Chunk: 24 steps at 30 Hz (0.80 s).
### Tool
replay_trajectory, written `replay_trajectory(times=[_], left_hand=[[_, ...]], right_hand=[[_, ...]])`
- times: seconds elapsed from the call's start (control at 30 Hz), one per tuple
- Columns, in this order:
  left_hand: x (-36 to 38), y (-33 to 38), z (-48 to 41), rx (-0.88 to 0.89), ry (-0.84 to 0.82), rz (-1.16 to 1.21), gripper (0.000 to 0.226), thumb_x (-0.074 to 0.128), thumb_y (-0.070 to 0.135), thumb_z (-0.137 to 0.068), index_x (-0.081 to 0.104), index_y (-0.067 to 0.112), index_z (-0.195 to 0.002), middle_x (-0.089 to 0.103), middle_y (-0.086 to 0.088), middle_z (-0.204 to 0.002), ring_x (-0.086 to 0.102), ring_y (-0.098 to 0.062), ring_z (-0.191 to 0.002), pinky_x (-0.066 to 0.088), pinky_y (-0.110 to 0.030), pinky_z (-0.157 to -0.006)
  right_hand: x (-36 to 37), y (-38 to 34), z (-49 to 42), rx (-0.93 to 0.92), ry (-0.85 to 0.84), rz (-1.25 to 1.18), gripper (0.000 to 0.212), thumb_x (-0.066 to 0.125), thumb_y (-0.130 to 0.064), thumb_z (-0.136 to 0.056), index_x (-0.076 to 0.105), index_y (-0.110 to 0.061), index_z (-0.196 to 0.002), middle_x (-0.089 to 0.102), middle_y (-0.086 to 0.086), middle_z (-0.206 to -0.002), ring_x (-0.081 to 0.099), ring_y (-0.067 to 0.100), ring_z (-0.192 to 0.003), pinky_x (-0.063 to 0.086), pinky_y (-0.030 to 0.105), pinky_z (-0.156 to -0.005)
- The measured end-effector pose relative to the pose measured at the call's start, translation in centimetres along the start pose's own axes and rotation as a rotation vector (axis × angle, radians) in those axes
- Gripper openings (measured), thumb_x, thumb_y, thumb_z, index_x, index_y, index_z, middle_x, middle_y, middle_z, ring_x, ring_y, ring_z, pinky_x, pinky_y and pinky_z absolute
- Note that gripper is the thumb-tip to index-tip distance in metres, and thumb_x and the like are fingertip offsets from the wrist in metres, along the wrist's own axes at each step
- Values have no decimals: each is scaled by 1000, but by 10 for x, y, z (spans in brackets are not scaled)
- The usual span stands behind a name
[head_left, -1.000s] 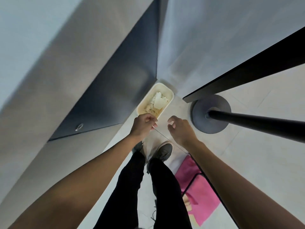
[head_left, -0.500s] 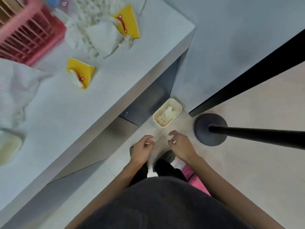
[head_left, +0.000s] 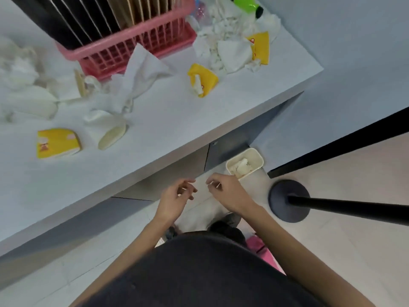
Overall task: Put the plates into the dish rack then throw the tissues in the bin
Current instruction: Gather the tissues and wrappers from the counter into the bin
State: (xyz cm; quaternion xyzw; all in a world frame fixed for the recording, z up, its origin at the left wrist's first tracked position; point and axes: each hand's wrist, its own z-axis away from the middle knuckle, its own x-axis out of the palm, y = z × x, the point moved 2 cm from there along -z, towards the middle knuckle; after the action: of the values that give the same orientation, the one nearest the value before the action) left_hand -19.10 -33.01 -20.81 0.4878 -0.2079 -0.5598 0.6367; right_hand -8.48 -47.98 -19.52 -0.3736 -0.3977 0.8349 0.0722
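Since the earlier frame both hands have come up a little from the floor, and much more of the white worktop (head_left: 177, 120) shows. On its left side lie crumpled white tissues (head_left: 18, 67) and a flat yellow tissue pack (head_left: 58, 142). Next to that a white paper cup (head_left: 110, 132) lies on its side. Behind it stands the pink plastic dish rack (head_left: 132, 53), with black and brown plates (head_left: 106, 16) upright inside. Right of the rack is a heap of white tissues (head_left: 225, 49). Below the worktop edge, the left hand (head_left: 174, 198) has loose, curled fingers and holds nothing. The right hand (head_left: 229, 194), just beside it, is loose and holds nothing too. Farther right, on the floor, the small cream bin (head_left: 254, 156) has tissues in it. Last comes a round black stand base (head_left: 281, 196).
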Motion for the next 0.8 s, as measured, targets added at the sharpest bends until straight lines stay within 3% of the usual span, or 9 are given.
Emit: replay_trajectory(times=[0.2, 0.3, 0.63, 0.8], left_hand=[[-98, -15, 33, 22, 105, 71, 20, 53, 9, -99, 69, 20, -104, 74, 1, -85, 68, -13, -68, 49, -19, -58], [-144, -21, 44, 26, 180, 105, 19, 52, 8, -100, 69, 16, -102, 73, -4, -83, 67, -16, -67, 48, -21, -59], [-240, -21, 56, 144, 357, 169, 28, 51, 3, -97, 71, 21, -93, 72, -3, -74, 64, -18, -58, 48, -27, -51], [-282, -20, 41, 164, 440, 160, 27, 49, 3, -97, 71, 20, -94, 73, -2, -76, 65, -17, -60, 48, -23, -52]], right_hand=[[48, -108, -6, -159, -57, -92, 12, 59, -17, -93, 68, -25, -96, 68, -10, -82, 65, 7, -72, 56, 28, -72], [68, -155, -15, -199, -81, -120, 14, 59, -14, -93, 69, -23, -93, 69, -7, -79, 66, 10, -69, 58, 35, -71], [108, -242, -56, -282, -170, -121, 19, 56, -6, -90, 69, -20, -90, 70, 1, -73, 66, 16, -62, 57, 36, -70], [114, -268, -78, -314, -171, -135, 19, 55, -4, -89, 69, -18, -89, 69, 2, -73, 64, 15, -60, 51, 19, -60]])
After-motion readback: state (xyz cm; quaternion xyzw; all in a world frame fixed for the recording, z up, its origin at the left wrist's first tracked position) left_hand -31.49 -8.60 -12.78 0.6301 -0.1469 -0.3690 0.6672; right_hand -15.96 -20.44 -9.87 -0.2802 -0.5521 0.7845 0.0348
